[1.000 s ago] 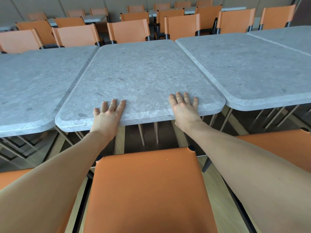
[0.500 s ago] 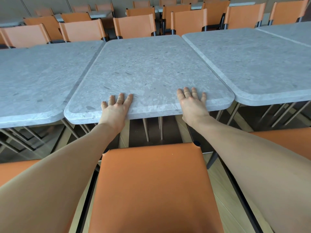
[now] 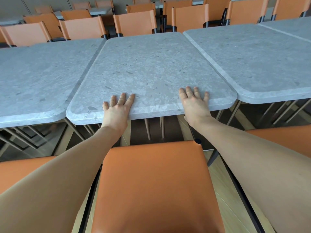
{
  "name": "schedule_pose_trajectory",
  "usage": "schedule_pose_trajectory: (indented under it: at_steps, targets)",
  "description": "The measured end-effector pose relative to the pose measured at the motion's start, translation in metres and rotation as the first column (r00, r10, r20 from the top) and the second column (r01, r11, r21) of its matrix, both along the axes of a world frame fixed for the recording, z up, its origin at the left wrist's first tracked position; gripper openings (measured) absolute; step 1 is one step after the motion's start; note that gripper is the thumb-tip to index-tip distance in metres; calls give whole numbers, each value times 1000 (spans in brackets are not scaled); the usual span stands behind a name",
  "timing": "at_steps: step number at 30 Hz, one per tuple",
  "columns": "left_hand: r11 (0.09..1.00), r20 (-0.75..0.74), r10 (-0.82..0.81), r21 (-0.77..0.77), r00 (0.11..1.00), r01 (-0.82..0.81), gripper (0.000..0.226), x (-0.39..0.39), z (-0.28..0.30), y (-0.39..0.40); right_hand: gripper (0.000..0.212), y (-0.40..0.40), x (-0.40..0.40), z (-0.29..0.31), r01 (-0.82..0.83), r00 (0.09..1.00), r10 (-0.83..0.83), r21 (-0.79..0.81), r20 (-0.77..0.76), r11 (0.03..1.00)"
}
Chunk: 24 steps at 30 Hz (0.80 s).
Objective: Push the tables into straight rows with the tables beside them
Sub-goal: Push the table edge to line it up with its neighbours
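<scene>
The middle table (image 3: 151, 69) is being pushed at its near edge, left hand (image 3: 117, 110) and right hand (image 3: 195, 105) pressed flat-fingered; an even shove is needed to level it with the neighbouring tables (image 3: 252, 61)

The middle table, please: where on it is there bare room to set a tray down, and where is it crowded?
The middle table is bare from the far edge down to the fingertips. Crowded only at the near edge, where the left hand and right hand press flat; the strip between them is free. Neighbouring tabletops left and right are bare too.
</scene>
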<state>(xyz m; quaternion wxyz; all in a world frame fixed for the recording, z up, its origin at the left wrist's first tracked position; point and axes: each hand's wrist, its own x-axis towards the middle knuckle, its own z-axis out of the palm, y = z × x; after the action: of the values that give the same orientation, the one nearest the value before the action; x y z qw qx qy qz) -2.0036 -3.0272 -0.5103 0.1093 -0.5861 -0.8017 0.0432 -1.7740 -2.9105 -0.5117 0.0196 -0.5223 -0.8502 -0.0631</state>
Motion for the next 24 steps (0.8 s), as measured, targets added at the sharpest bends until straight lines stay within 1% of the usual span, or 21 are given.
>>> schedule_pose_trajectory:
  at_steps: [3,5,7,9,10,11,12,14,16,18,20,21,22,23,24]
  targets:
    - [1000,6,9,-17,1000,-8,94,0,1,-1,103,-2,0,3,-1,999,2,-16,33,1000]
    - [997,3,11,-73,1000,-10,94,-1,4,1,107,-4,0,11,4,998,2,-81,69,997]
    - [993,16,14,-119,1000,-12,98,1,8,1,121,-3,-1,28,14,991,17,-229,130,973]
    - [994,40,18,-107,999,-14,104,5,17,0,134,-1,-4,46,41,978,42,-383,206,923]
    - [996,79,28,-89,996,-21,106,8,24,1,136,0,-5,51,55,975,44,-432,217,900]
    - [997,135,38,-66,990,-29,103,10,32,3,134,1,-6,54,61,978,40,-462,206,885]
    - [998,186,53,-53,981,-44,95,11,42,8,131,2,-7,55,60,982,33,-478,184,876]
    - [995,201,77,-73,977,-64,77,10,60,20,126,2,-6,55,47,987,36,-494,157,868]
    - [991,193,86,-121,977,-63,65,6,73,28,123,3,-4,57,41,986,47,-508,160,860]
    - [978,169,99,-200,981,-64,57,2,82,29,123,4,-3,61,45,984,52,-529,168,848]
    - [949,134,94,-312,986,-48,57,0,91,26,121,5,-3,68,24,986,72,-555,149,831]
    - [934,149,108,-355,983,-48,58,2,97,24,119,4,-2,76,4,990,78,-575,118,818]
    - [923,206,128,-383,970,-41,58,4,105,23,115,7,1,87,-7,994,72,-608,83,794]
    - [920,308,162,-392,938,-30,56,4,113,23,109,12,5,98,-7,995,70,-654,70,756]
    - [928,442,195,-373,875,-19,51,5,123,24,100,18,8,111,4,993,80,-698,88,716]
